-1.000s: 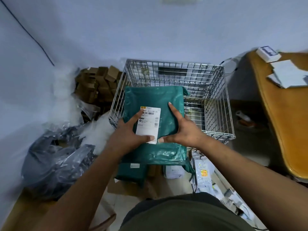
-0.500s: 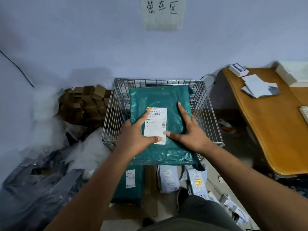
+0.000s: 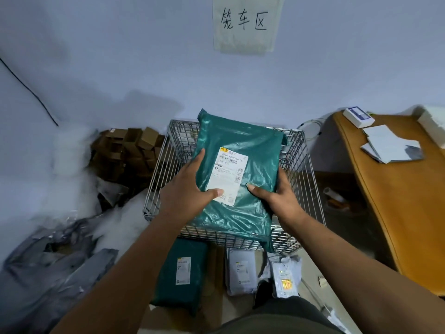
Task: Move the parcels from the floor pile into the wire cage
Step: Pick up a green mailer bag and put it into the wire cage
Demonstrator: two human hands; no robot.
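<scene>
A large green parcel [image 3: 248, 150] with a white shipping label hangs tilted over the wire cage [image 3: 304, 179], covering most of its opening. My left hand [image 3: 186, 189] grips its left edge, thumb pressed on the label. My right hand [image 3: 277, 194] grips its right edge, thumb on top and fingers underneath. On the floor in front of the cage lie a smaller green parcel [image 3: 179, 273], a grey parcel [image 3: 242, 271] and a white parcel [image 3: 286, 276]. The cage's inside is mostly hidden by the held parcel.
A wooden table [image 3: 395, 213] with papers and a small white box stands at the right. Brown cardboard boxes [image 3: 127, 150] are stacked left of the cage. Grey plastic bags [image 3: 55, 266] and white packing lie at the left. A paper sign [image 3: 246, 22] hangs on the wall.
Both hands have lifted the green parcel higher over the cage and tilted it. My right fingers have moved off its top face to wrap round the right edge.
</scene>
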